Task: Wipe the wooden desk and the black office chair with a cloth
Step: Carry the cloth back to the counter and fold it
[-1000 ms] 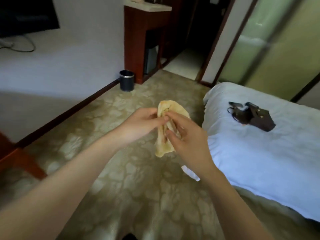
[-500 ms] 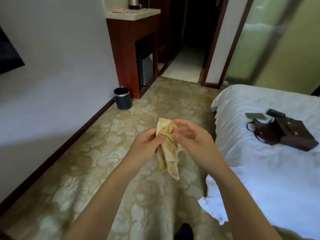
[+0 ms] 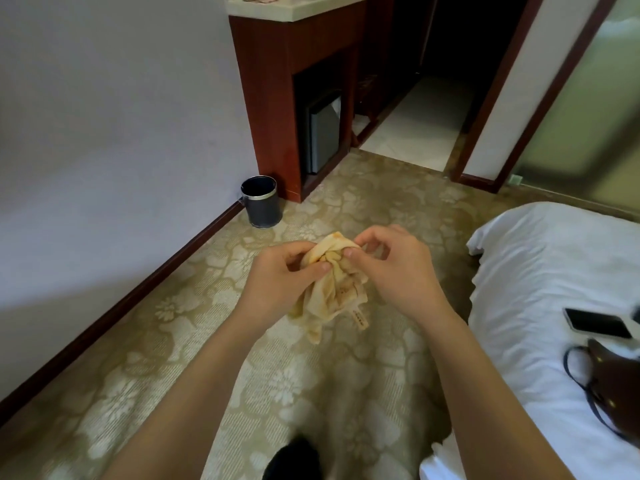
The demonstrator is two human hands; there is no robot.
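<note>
A dark shoe tip (image 3: 292, 457) showed at the bottom edge, over the floral carpet (image 3: 145, 358). Above it, both forearms reached forward. The left hand (image 3: 277, 284) was closed around a bunched yellow cloth (image 3: 332, 292), thumb pressed on its folds; the right hand (image 3: 394, 268) pinched the cloth's top edge between thumb and forefinger. The cloth hung between the hands, above the carpet, a small label dangling from its lower edge. To the right lay a white bed (image 3: 540, 271) bearing a phone (image 3: 597, 323) and a brown bag (image 3: 616, 382). Farther off, a dark bin (image 3: 261, 201) stood against the wall, just beside a reddish wooden cabinet (image 3: 273, 98).
</note>
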